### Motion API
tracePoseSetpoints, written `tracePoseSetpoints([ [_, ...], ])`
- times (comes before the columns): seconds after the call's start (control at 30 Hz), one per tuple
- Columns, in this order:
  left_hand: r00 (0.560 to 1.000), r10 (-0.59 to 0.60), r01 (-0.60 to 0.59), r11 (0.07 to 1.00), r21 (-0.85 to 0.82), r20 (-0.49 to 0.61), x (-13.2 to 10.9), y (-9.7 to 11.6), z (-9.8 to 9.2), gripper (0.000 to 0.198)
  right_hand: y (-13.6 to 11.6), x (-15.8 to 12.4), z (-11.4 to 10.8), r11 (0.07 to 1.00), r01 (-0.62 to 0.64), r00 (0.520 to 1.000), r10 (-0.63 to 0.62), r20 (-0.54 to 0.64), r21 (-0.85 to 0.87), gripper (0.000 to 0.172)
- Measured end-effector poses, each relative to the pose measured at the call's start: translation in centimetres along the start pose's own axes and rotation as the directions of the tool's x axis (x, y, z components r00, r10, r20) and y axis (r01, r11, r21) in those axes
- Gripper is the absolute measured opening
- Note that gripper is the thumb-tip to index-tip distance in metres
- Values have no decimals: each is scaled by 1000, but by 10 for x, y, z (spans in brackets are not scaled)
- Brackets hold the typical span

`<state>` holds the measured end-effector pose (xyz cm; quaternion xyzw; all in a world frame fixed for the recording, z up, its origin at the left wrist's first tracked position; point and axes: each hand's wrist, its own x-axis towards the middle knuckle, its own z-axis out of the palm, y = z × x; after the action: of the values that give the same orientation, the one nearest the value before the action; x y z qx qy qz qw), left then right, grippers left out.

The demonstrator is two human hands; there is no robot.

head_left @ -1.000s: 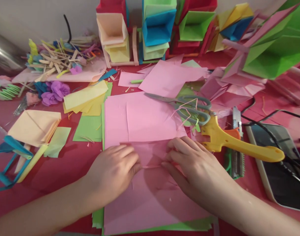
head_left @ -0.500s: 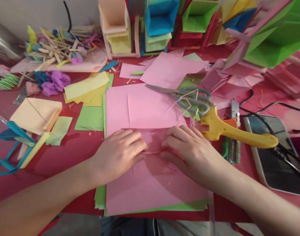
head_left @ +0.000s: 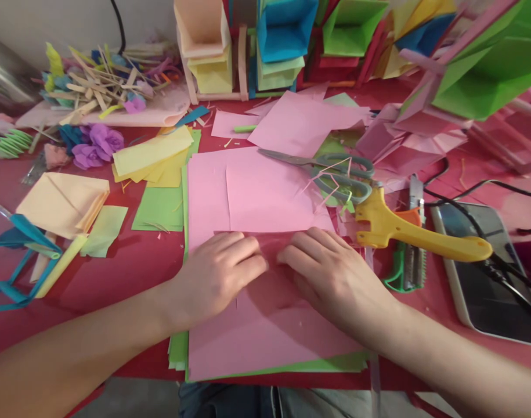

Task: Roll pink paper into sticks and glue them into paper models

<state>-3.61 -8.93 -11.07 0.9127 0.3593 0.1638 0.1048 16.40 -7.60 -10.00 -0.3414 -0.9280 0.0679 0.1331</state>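
A stack of pink paper sheets (head_left: 265, 348) lies in front of me over green sheets (head_left: 178, 348). On it is a smaller pink piece (head_left: 269, 200), whose near part is under my fingers and in shadow. My left hand (head_left: 226, 273) rests on that piece's left side, fingers curled together at its edge. From the right, my right hand (head_left: 330, 267) presses on the same piece with its fingers close together. Both thumbs are mostly hidden, and a narrow gap parts the fingertips. Grey-green scissors (head_left: 339, 171) lie on the stack's upper right.
On the right lie a yellow-handled tool (head_left: 422, 232), a green cutter (head_left: 400, 273), a phone (head_left: 495, 278) and black cables. Left are a folded cream paper (head_left: 65, 200) and blue strips (head_left: 13, 290). Coloured paper boxes (head_left: 286, 35) stand behind, beside wooden sticks (head_left: 95, 87).
The fingers of both hands have shifted slightly toward me and closer to each other. The raised, rolled-looking near edge of the pink piece no longer shows between them.
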Motion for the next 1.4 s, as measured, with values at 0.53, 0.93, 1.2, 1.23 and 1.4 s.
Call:
tracePoseSetpoints([
  [0.53,999,45,-47,996,81,27,-3,2,-4,18,4,-3,-6,969,245,969,-243,47,-18,33],
  [0.93,998,39,-46,983,180,43,-2,4,-7,17,8,-1,-2,983,141,989,-146,34,119,25],
  [1.2,999,1,-11,979,204,51,2,2,-1,21,0,3,3,985,-40,998,31,56,168,22],
  [1.23,998,-15,5,985,175,60,3,1,0,20,-1,3,4,985,-55,997,45,62,163,21],
  [1.4,994,-81,80,997,10,67,8,-2,-2,16,-2,4,3,988,-91,993,81,85,127,19],
])
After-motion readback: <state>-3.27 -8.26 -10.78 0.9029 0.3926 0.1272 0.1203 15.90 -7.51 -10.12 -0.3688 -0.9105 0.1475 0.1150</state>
